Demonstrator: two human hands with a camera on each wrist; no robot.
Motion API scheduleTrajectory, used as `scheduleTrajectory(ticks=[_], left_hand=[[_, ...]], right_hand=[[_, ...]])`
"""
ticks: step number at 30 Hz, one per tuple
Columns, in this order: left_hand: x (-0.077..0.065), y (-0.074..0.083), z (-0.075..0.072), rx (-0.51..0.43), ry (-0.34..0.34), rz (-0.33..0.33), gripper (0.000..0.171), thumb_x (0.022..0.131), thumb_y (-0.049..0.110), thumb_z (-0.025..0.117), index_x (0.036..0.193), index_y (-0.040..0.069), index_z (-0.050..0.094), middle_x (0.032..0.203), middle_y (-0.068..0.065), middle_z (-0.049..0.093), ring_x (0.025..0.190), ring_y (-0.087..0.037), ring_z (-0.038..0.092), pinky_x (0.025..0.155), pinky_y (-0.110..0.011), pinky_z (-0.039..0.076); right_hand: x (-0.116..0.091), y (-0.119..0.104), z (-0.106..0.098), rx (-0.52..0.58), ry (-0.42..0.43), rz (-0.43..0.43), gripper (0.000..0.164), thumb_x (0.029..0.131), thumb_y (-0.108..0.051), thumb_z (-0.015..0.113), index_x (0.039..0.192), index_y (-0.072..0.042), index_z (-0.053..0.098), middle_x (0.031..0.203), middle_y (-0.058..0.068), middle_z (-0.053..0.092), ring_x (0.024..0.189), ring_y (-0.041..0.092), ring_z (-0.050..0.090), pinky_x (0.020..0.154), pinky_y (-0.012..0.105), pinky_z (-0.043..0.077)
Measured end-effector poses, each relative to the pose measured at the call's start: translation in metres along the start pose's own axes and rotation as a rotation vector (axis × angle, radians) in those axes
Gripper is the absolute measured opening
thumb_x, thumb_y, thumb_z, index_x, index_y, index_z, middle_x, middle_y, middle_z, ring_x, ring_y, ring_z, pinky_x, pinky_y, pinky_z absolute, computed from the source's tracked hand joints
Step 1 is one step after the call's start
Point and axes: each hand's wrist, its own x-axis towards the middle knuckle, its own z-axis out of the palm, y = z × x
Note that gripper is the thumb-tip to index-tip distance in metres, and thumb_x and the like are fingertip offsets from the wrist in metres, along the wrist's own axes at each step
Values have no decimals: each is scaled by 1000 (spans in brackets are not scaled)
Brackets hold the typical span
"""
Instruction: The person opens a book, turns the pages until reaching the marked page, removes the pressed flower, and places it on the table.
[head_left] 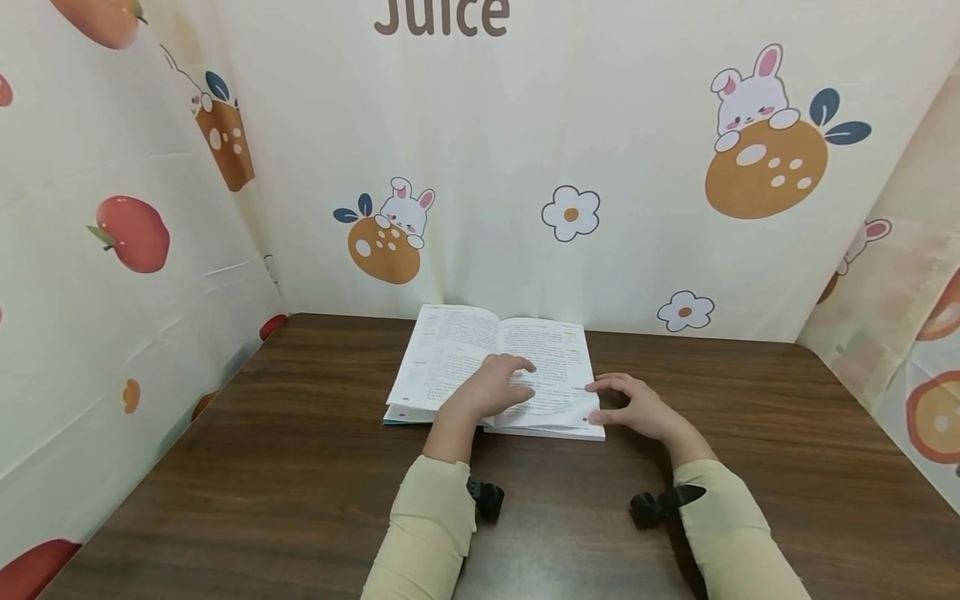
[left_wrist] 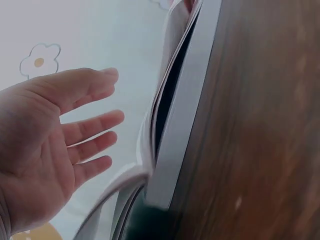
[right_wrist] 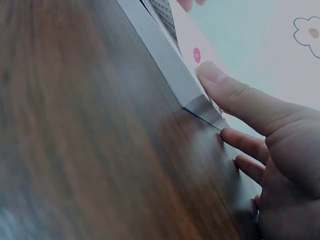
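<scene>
One page (head_left: 558, 367) is best peeled gently toward the desk's (head_left: 300, 467) left edge, left hand (head_left: 491, 390) relaxed, right hand (head_left: 637, 408) touching, pinch unclear.

Downward head view, close wrist views, book (head_left: 487, 343) in all

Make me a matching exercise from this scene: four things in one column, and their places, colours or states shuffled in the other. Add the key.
Column one
1. Left hand
2. Table
3. Right hand
4. Book

Column two
A. At the outer edge of the right-hand page
B. Lying open, showing printed text
C. Over the printed text, thumb and fingers apart
D. Dark brown, with wood grain

Right pairs: 1-C, 2-D, 3-A, 4-B
</scene>
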Motion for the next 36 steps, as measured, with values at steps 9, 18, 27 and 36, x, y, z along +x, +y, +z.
scheduleTrajectory(ticks=[9,18,27,36], left_hand=[[3,17,13,36,-79,30,32,86,29,64,116,18,63,116,0,59,109,-18,45,91,-33,39],[3,21,18,111,-151,66,37,74,37,76,107,20,68,108,6,61,99,-13,48,88,-28,39],[1,21,20,141,-144,59,26,69,37,81,89,24,70,112,3,56,102,-16,47,87,-29,40],[1,24,22,157,-133,31,25,68,38,81,86,25,68,114,3,54,104,-16,46,89,-30,39]], right_hand=[[1,1,1,-24,30,-5,52,73,-42,75,115,-14,63,132,17,46,125,41,31,96,64,20],[3,0,6,-50,94,16,48,73,-44,75,109,-15,63,130,18,47,124,42,28,96,65,12],[3,-3,9,-71,129,36,50,73,-44,75,109,-14,58,132,20,44,122,44,30,95,64,13],[5,-4,13,-99,164,30,72,73,-48,74,127,-10,46,128,17,47,119,42,35,93,63,15]])
